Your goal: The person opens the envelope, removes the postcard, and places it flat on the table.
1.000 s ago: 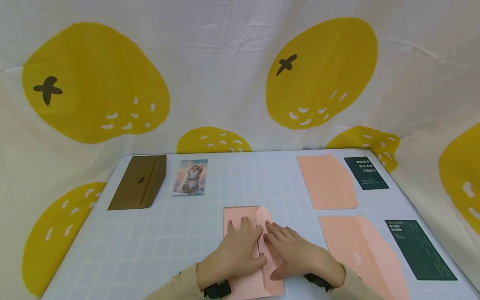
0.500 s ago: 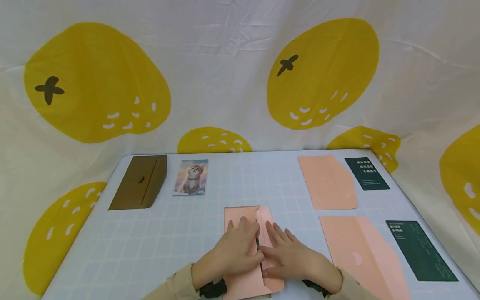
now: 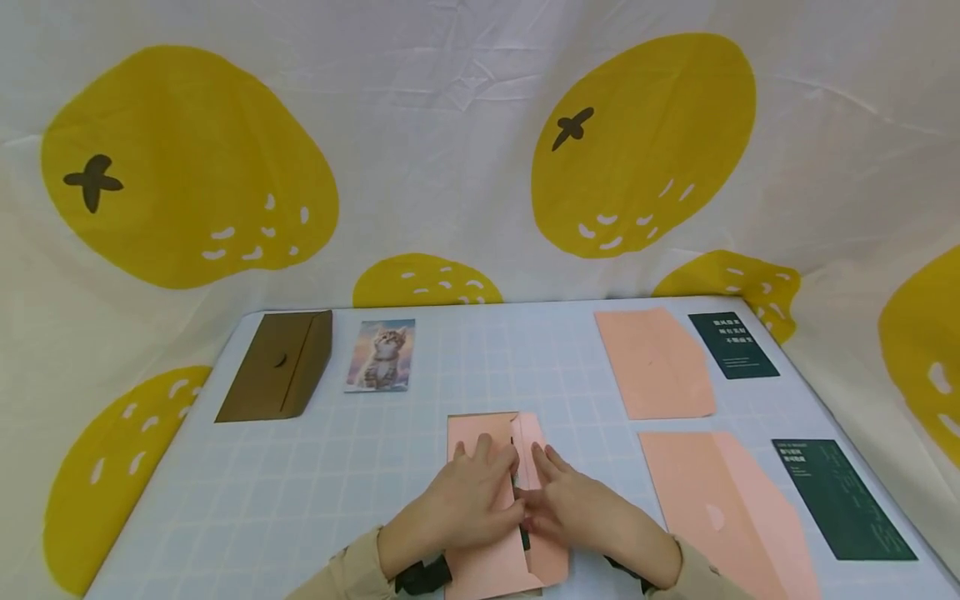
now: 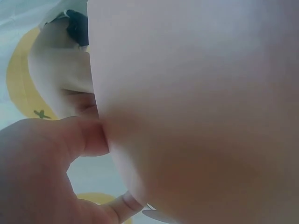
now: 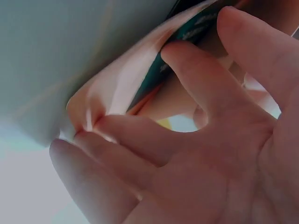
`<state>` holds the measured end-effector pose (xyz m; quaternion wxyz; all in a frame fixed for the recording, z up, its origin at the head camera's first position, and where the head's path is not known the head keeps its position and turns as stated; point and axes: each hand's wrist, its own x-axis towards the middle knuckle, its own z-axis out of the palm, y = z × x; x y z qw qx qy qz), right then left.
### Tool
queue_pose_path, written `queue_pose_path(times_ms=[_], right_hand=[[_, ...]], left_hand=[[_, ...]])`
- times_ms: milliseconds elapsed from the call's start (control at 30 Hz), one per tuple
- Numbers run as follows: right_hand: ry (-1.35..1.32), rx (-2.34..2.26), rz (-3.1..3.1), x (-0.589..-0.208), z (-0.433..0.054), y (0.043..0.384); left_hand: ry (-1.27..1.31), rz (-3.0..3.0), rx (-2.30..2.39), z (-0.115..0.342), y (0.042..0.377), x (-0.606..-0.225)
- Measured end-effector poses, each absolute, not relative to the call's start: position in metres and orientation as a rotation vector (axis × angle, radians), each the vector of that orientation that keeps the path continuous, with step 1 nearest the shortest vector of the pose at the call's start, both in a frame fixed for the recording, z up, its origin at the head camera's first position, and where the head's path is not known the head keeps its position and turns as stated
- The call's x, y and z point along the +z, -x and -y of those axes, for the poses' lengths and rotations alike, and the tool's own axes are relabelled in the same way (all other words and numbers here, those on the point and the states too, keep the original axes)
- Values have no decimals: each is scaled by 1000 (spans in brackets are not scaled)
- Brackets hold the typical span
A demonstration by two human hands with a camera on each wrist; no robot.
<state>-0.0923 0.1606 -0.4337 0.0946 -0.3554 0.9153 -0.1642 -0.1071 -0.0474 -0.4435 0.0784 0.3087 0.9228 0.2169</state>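
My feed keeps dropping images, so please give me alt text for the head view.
A person's left hand and right hand touch a pink envelope, a dark green strip showing in its opening. Farther back at left lie a brown envelope and kitten card; at right, two more pink envelopes beside two green cards.

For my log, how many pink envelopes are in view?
3: the middle pink envelope, at the left hand and right hand; the far pink envelope on the right, beside a green card; the near pink envelope in front of the far one. Others could be hidden underneath.
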Motion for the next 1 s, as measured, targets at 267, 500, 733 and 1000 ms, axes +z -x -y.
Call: queue_pose_path(times_ms=[267,500,733,1000], right_hand=[[1061,-483,-2680,-430,-164,98],[943,-551,-2564,-425,-166,101],[897,-449,-2542,-428,-158,93],[932,-294,-2659,-433,-152,85]], left_hand=[[-948,-2751,623,48,108,-445],[-954,-2739,584,49,109,-445],[-962,-2727,583,49,109,-443],[-1018,-2729,574,49,109,-442]])
